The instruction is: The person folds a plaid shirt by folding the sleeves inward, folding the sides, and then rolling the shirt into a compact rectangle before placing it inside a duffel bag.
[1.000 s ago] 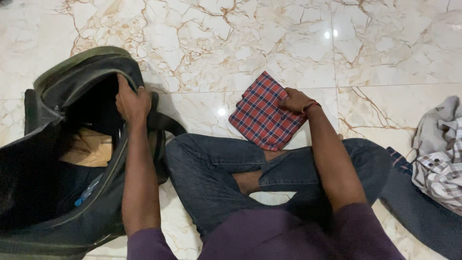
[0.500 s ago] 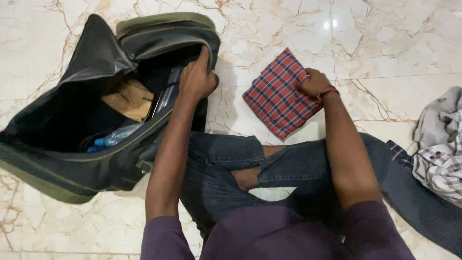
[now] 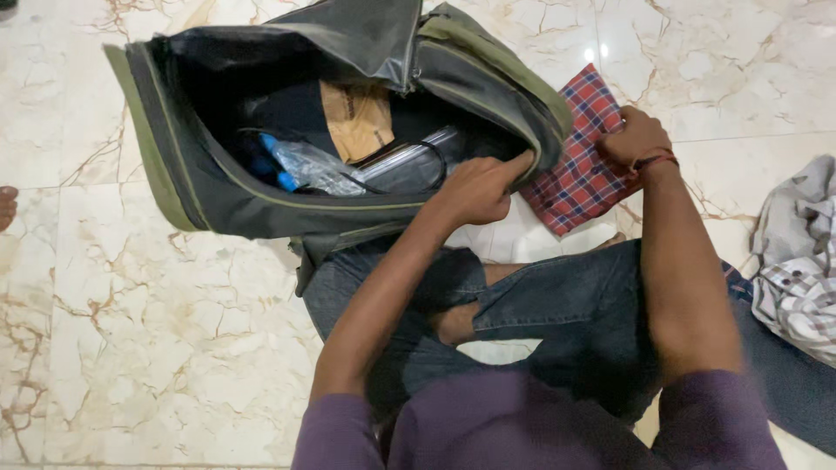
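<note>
One head-worn camera, looking steeply down at a person seated on the floor.

The single view comes from above the person's own lap, so the purple sleeves and crossed legs in jeans (image 3: 540,305) fill the near edge while the marble floor (image 3: 157,331) runs away to the far edge. It sits close: both forearms stretch from the near edge into mid-frame, the left hand (image 3: 475,187) and right hand (image 3: 634,139) just past centre. The open backpack (image 3: 218,191) takes the far left, a pile of checked clothes (image 3: 797,270) is cut off at the right edge. No second view shares the scene.
</note>
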